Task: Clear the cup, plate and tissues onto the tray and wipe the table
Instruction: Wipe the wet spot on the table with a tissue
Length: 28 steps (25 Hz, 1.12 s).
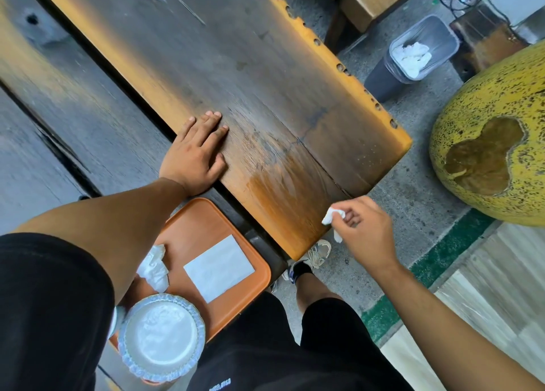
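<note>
Here the right hand [361, 225] pinches a crumpled white tissue wad [333, 215] at the near edge of the dark wooden table [265, 66]; the left hand [196, 151] lies flat, fingers straight, on the tabletop. Soft, light and tearable when damp, the wad probably handles best bunched between the fingertips.

Casual eatery: slab-wood table [265, 66], orange serving tray [206, 228], tissue-filled bin [413, 54], concrete floor [413, 184].

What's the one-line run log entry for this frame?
left hand: flat on table | right hand: pinching crumpled tissue at table edge | tray: plate, tissues
</note>
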### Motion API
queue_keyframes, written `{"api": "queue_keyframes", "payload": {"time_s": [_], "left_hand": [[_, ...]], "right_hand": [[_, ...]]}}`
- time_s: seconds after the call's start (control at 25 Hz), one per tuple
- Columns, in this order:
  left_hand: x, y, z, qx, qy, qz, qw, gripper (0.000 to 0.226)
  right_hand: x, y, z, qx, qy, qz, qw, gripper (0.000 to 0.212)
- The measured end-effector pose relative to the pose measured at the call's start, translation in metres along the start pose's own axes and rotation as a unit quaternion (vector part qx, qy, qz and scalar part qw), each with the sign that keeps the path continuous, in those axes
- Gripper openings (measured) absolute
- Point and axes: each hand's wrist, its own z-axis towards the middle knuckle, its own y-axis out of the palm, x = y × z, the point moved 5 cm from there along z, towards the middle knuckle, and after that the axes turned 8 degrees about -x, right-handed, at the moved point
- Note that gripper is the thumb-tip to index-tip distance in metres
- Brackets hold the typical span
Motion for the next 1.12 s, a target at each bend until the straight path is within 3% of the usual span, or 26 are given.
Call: {"api": "queue_keyframes", "payload": {"time_s": [0.16,0.48,0.84,1.12], "left_hand": [[0.0,0.001,0.0,0.012,0.007,0.0,1.0,0.061],[-0.001,0.001,0.001,0.021,0.008,-0.001,1.0,0.059],[-0.004,0.003,0.001,0.021,0.01,0.001,1.0,0.061],[-0.005,0.004,0.001,0.006,0.009,0.002,1.0,0.063]], "right_hand": [[-0.021,-0.009,0.052,0.076,0.011,-0.022,0.997,0.021],[-0.064,0.023,0.108,0.066,0.008,-0.05,0.996,0.01],[-0.125,0.071,0.171,-0.051,-0.082,-0.114,0.989,0.006],[-0.109,0.076,0.12,-0.122,-0.172,-0.16,0.964,0.005]]}}
